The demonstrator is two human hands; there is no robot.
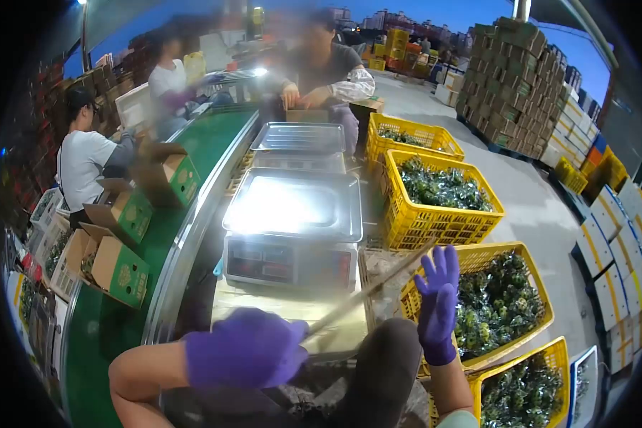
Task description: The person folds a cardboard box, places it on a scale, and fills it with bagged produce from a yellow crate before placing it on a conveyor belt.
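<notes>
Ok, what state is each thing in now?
Left hand: closed on the stick
Right hand: raised, open
Stick: slanting up toward the right hand
Nearest scale: no load visible, display unreadable
Green belt: can't tell if running
Cardboard boxes: upright, flaps open
Yellow crates: uncovered, holding leafy greens

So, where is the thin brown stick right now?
In the head view, the stick slants from the purple-gloved left hand up toward the raised right hand.

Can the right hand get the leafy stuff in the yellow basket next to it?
Probably yes. The right hand is up beside the yellow basket with its fingers spread, and no lid covers the leafy stuff.
</notes>
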